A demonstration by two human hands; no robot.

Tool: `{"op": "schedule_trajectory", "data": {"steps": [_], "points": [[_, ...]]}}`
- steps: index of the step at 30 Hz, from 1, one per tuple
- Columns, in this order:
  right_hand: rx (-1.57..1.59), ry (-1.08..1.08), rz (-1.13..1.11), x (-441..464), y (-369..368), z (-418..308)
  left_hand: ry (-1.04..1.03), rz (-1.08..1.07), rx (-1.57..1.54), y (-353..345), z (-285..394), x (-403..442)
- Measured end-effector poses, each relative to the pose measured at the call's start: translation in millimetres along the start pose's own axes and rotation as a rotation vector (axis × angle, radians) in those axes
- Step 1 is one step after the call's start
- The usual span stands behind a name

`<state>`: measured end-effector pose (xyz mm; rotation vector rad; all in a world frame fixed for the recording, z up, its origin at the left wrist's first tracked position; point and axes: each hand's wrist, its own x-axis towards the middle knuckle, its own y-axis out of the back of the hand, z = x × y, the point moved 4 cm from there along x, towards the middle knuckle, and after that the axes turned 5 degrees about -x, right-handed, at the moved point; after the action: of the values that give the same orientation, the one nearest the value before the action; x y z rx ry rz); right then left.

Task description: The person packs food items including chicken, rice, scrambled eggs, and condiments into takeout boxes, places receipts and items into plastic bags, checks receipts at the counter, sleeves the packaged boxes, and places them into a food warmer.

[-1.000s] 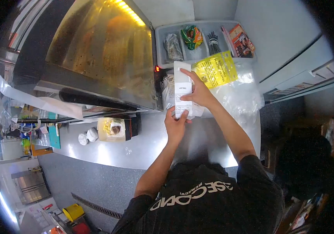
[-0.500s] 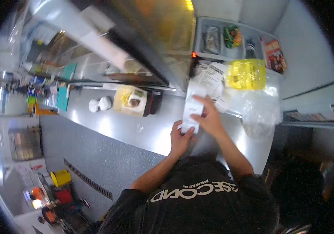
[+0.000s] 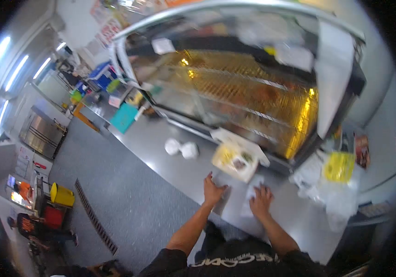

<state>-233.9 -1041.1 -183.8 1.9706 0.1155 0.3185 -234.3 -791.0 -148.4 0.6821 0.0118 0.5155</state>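
Counter [image 3: 186, 175]: smooth, glossy metal; slip [image 3: 247, 207]: paper; bag [image 3: 341, 203]: glossy plastic.

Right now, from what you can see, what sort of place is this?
Probably the kitchen of a takeaway food shop: a lit glass-fronted display cabinet stands on a metal counter, and an open takeaway box with food sits before it.

1 white paper slip [image 3: 247, 204], elongated and blurred, lies on the metal surface [image 3: 299, 214], partly covered by the right hand [image 3: 261, 201], just beside the open food box [image 3: 235, 162].
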Motion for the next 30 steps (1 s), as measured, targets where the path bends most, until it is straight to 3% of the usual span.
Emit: {"op": "schedule_trajectory", "data": {"steps": [3,6,9,13,17,23,30], "points": [[-0.125,-0.068,0.069,3.8,-2.2,-27.8,0.004,-0.242,-0.383,-20.0,-36.9,56.3],[-0.167,-0.278,0.118,6.8,-6.9,-46.0,-0.069,-0.384,-0.333,-35.6,-41.2,73.4],[-0.194,-0.413,0.178,7.6,-21.0,-53.4,-0.081,-0.479,-0.093,-41.0,-44.9,86.0],[-0.206,-0.661,0.05,16.9,-14.6,-64.3,-0.017,-0.558,-0.156,-20.5,-31.8,95.4],[-0.231,-0.676,0.065,19.2,-20.6,-63.9,-0.128,-0.651,-0.072,-26.6,-37.7,109.0],[-0.287,-0.577,0.235,15.7,-37.7,-64.6,-0.103,-0.72,0.044,-16.9,-28.0,115.8],[-0.451,-0.754,0.024,29.5,-55.7,-57.0,-0.129,-0.876,0.111,-12.2,-22.2,121.0]]}}
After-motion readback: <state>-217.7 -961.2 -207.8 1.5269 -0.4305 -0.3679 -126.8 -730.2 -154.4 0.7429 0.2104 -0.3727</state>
